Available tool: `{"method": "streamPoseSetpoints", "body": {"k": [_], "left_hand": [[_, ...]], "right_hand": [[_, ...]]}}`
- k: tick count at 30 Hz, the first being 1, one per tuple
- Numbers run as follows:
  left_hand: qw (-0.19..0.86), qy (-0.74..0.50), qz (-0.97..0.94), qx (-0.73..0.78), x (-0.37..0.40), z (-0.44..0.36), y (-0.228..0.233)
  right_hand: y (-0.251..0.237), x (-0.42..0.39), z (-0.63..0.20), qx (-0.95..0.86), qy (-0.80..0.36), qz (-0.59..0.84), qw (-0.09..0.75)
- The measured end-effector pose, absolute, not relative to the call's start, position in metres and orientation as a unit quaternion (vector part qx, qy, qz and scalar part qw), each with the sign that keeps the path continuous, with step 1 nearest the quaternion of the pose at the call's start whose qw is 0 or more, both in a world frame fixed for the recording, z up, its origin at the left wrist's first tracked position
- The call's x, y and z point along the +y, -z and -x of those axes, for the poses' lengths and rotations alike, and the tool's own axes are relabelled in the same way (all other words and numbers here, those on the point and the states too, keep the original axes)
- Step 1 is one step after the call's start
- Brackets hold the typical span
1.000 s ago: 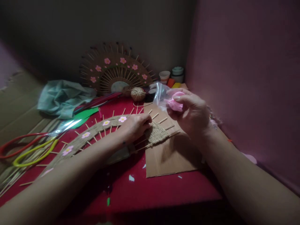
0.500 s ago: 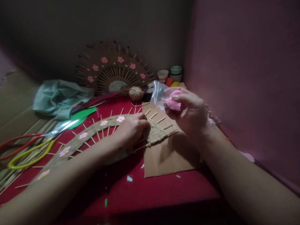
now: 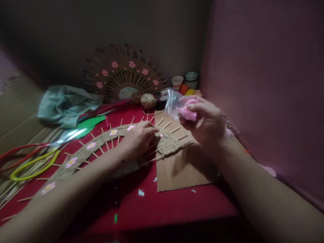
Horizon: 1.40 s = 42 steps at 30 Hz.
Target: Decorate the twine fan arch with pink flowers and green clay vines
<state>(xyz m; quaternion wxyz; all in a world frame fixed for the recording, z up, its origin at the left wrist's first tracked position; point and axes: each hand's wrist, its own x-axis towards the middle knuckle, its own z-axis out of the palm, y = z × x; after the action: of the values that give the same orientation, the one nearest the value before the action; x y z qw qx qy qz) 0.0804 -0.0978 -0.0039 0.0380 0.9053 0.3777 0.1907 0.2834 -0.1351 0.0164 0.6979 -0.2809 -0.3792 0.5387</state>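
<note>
A half-round woven twine fan [image 3: 167, 143] with wooden sticks and pink flowers lies flat on the red table [image 3: 177, 206]. My left hand [image 3: 138, 136] rests on its weave, fingers curled down; a tiny pink dot [image 3: 161, 135] sits on the weave just past the fingertips. My right hand [image 3: 206, 123] is raised above the fan's right end, pinching a lump of pink clay [image 3: 188, 111] inside a clear plastic bag [image 3: 173, 101].
A finished flowered fan [image 3: 124, 76] leans on the back wall, a twine ball [image 3: 148, 100] before it. Brown cardboard [image 3: 182, 168] lies under the fan's right end. Small cups [image 3: 186, 81], teal cloth [image 3: 65, 104], green paper [image 3: 88, 125], red and yellow loops [image 3: 30, 162] at left. Pink wall on the right.
My left hand has slid slightly left along the weave, uncovering a small pink dot. My right hand with the clay bag has stayed nearly still.
</note>
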Motion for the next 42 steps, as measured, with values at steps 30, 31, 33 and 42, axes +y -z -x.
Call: {"method": "streamPoseSetpoints", "body": {"k": [30, 31, 33, 42], "left_hand": [[0.475, -0.417, -0.657, 0.412, -0.135, -0.074, -0.023], [0.491, -0.414, -0.644, 0.415, -0.135, -0.075, -0.022], [0.521, -0.410, -0.626, 0.412, -0.134, -0.077, -0.019], [0.406, -0.527, -0.641, 0.384, -0.136, -0.080, -0.015]], "right_hand": [[-0.001, -0.146, -0.265, -0.549, -0.589, 0.351, 0.478], [-0.001, -0.146, -0.265, -0.554, -0.599, 0.348, 0.461], [0.000, -0.147, -0.264, -0.564, -0.618, 0.337, 0.432], [-0.004, -0.148, -0.260, -0.527, -0.631, 0.319, 0.471]]}}
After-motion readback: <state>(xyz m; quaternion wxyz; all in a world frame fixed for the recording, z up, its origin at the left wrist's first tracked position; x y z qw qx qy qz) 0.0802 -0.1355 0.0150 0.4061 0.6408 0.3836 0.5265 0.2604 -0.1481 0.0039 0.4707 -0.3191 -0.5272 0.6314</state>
